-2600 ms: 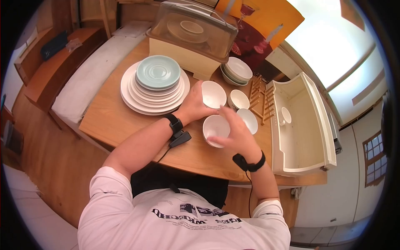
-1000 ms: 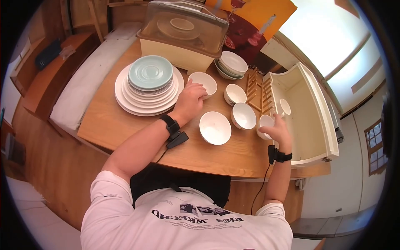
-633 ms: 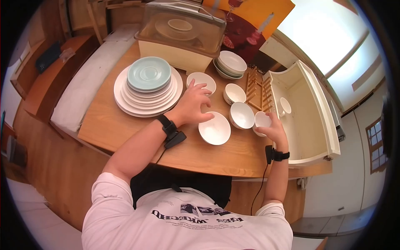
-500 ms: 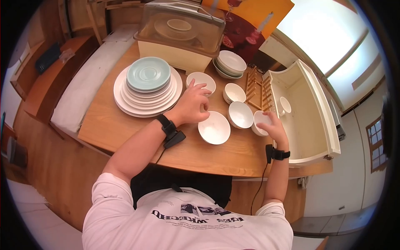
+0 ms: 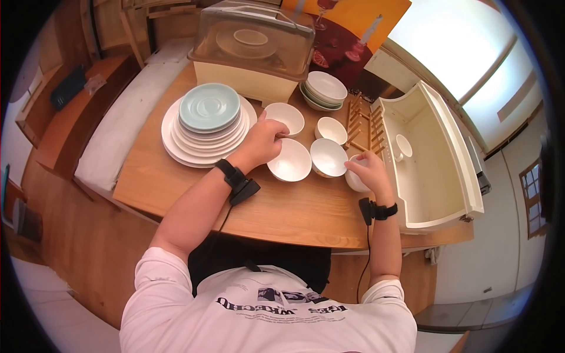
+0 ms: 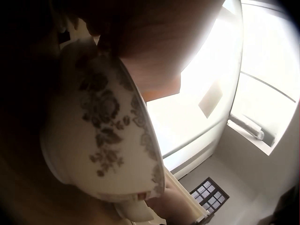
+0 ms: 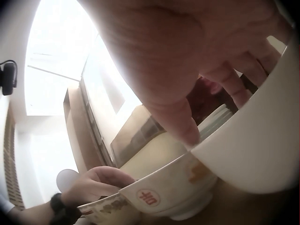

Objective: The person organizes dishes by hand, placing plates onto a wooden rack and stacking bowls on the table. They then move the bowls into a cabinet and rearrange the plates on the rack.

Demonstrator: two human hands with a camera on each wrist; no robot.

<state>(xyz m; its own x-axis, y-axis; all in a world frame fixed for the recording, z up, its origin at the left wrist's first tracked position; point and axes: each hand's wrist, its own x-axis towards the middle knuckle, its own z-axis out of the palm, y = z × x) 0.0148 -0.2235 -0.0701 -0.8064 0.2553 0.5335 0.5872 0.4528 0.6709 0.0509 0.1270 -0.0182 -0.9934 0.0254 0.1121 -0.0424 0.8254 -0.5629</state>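
Note:
My left hand holds the rim of a white bowl. Its outside shows a floral print in the left wrist view, where this floral bowl fills the left side. Behind it, another white bowl stands near my left fingers. My right hand grips the rim of a plain white bowl, partly hidden under the hand. In the right wrist view, my thumb lies at the rim of this white bowl. Between the hands sits a bowl with a red mark outside.
A stack of plates topped with pale blue stands at the left. Behind are a lidded cream box, stacked bowls and one small bowl. A wooden rack and cream cabinet holding a cup stand right.
A bowl was set at the right by my right hand. Since then the floral bowl has moved back, close to the others, with my left hand; my right hand and its bowl have shifted left.

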